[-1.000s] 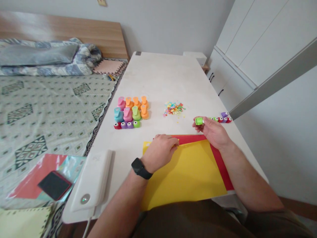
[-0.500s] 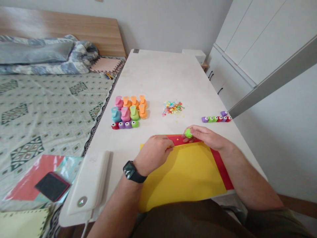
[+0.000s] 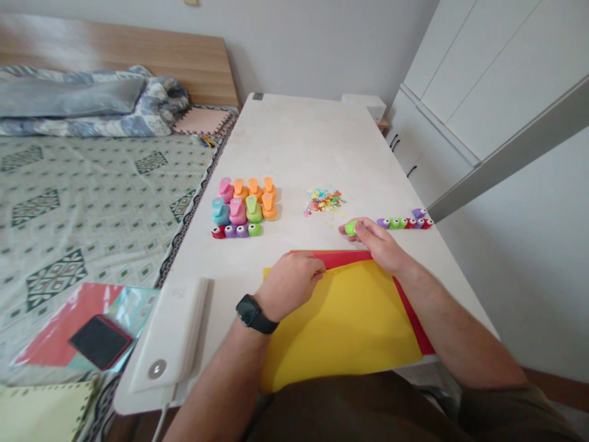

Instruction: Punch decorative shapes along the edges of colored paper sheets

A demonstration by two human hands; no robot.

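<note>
My right hand (image 3: 375,238) is closed around a small green craft punch (image 3: 351,228), held just above the table beyond the paper. My left hand (image 3: 297,279) pinches the upper edge of a yellow sheet of paper (image 3: 350,325). Beneath the yellow sheet lies red paper (image 3: 347,258), showing along the top and right side. Past my hands is a loose pile of colourful paper confetti (image 3: 324,201), with a few yellow bits scattered on its near side.
Larger paper punches (image 3: 238,210) stand in rows at the left, with small punches (image 3: 237,231) before them. Another row of small punches (image 3: 405,223) sits near the right edge. A white device with a cord (image 3: 172,331) lies at front left. The bed (image 3: 105,184) adjoins the table's left side.
My right hand has lifted the green punch off the red paper and moved it away from me, toward the confetti. The left hand stays at the yellow sheet's edge.
</note>
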